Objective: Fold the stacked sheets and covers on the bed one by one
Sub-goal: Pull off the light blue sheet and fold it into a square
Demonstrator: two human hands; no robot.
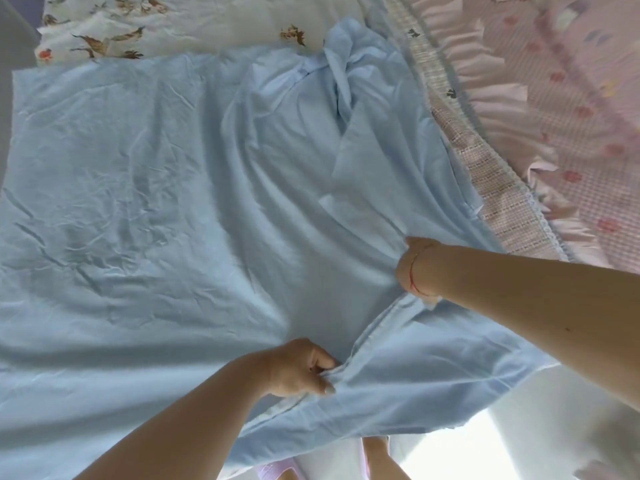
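- The blue sheet (145, 202) lies spread over most of the bed, creased on the left side and bunched into a twisted knot near the far edge; its near edge hangs over the bed's near side.
- The pink checked cover (568, 109), with a ruffled border, lies along the bed's right edge, partly under the blue sheet.
- A white cover with a bird and flower print (166, 32) shows at the bed's far edge, beyond the blue sheet.
- The right hand (417, 268) reaches into a fold of the blue sheet toward the right edge; the cloth hides its fingers, so I cannot tell whether they hold anything. A thin red thread circles the wrist.
- The left hand (301, 368) is at the near edge, its fingers (323, 358) curled and pinching the hemmed seam of the blue sheet.
- To do this step well, I judge both hands should draw the hem taut along one line, shake out the far knot, and match corners before laying the fold over; otherwise the fold will likely trap the bunching.
- Hidden or unclear: the sheet's far right corner is lost in the knot, and its near corners fall out of view below the bed's edge.
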